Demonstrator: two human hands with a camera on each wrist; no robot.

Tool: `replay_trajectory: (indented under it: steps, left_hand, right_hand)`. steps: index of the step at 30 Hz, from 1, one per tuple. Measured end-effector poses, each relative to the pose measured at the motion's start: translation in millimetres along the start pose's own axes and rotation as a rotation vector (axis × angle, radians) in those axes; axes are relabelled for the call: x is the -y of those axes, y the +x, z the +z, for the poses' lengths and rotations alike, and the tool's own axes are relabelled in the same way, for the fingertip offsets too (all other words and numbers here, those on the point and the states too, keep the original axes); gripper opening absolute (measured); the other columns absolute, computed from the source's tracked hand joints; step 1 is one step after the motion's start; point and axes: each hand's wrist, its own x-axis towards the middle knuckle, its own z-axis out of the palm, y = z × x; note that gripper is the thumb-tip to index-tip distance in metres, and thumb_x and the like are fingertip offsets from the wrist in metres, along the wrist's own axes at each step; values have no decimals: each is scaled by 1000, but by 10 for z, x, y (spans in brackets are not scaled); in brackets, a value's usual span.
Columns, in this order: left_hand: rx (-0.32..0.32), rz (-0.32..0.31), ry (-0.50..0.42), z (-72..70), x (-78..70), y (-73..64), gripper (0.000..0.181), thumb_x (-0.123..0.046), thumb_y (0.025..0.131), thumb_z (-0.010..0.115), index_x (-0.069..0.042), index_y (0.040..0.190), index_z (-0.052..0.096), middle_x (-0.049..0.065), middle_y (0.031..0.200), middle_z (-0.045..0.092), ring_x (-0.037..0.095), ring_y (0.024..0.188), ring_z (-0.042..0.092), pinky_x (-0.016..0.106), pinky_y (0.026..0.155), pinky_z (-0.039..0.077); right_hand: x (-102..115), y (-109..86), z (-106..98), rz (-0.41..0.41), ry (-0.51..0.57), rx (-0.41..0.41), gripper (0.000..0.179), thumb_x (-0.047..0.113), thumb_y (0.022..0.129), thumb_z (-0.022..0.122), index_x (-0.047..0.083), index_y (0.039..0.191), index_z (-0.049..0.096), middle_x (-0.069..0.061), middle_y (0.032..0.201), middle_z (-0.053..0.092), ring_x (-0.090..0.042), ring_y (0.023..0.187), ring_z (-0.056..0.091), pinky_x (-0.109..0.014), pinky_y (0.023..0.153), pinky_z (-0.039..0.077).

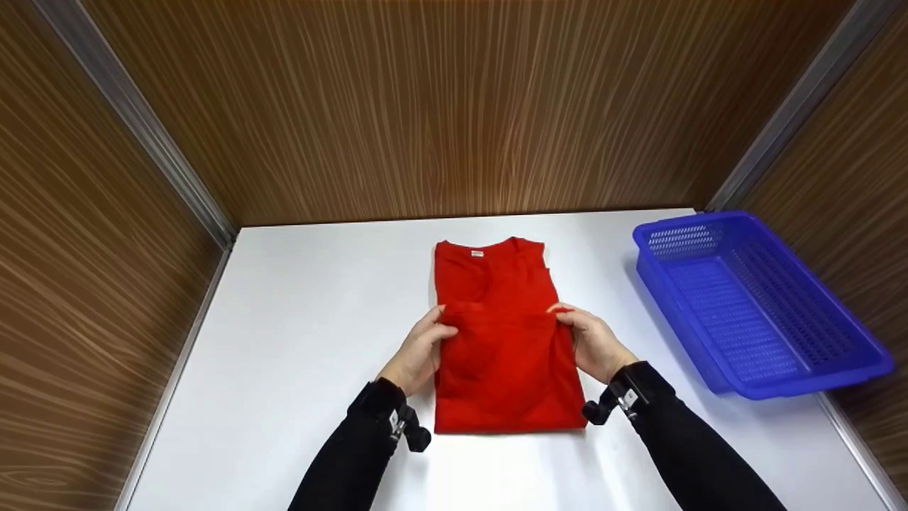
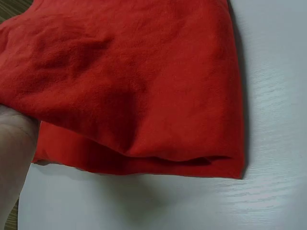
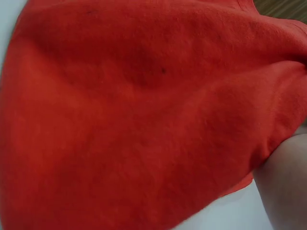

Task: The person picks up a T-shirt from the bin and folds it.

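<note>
A red shirt (image 1: 507, 376) lies on the white table, its sides tucked into a narrow strip and its lower part doubled up over the middle. The neckline with a small white label faces the far side. My left hand (image 1: 420, 349) pinches the left corner of the doubled-up edge between thumb and fingers. At the right corner of that same edge, my right hand (image 1: 594, 344) pinches the cloth. In the left wrist view the fold of the shirt (image 2: 144, 96) is lifted a little off the layer beneath. Fingertips of both hands are hidden in the wrist views.
A blue plastic basket (image 1: 716, 383) with perforated walls stands at the right side of the white table (image 1: 305, 341). Wood-grain panels (image 1: 461, 113) enclose the table at the back and both sides, with metal strips at the corners.
</note>
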Motion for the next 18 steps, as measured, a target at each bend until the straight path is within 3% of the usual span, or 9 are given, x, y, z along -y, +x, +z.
replay_trajectory:
  steps: [2,5,10,14,18]
  left_hand:
    - [-33,9,55,4,4,29,48,1,94,57,-4,140,46,9,127,63,21,115,60,35,102,46]
    - [-126,-4,190,10,15,70,52,3,96,56,-8,145,46,10,124,67,18,109,64,34,99,48]
    - [-257,-63,356,1,92,139,62,6,96,48,-11,155,41,20,143,56,28,126,58,44,108,43]
    - [-272,-65,376,-28,150,167,65,9,95,44,-10,157,37,23,154,44,34,139,46,50,115,35]
    - [-313,-61,413,-52,175,168,66,11,92,41,-4,157,35,27,152,45,36,137,48,50,114,38]
  right_hand:
    - [-18,55,-13,6,-8,-36,28,7,105,37,14,103,64,3,96,67,-13,93,65,-27,85,52]
    - [-52,158,-38,32,-91,-130,20,9,105,43,14,104,63,2,96,67,-14,92,65,-28,85,53]
    - [-120,281,-85,94,-301,-285,13,12,105,53,8,114,61,0,98,65,-15,91,64,-29,83,51]
    - [-168,315,-104,108,-352,-305,25,14,106,52,0,127,56,-2,101,64,-16,93,64,-30,85,51]
    - [-194,313,-118,104,-425,-359,32,15,106,52,-3,133,54,-4,107,62,-15,95,61,-29,86,50]
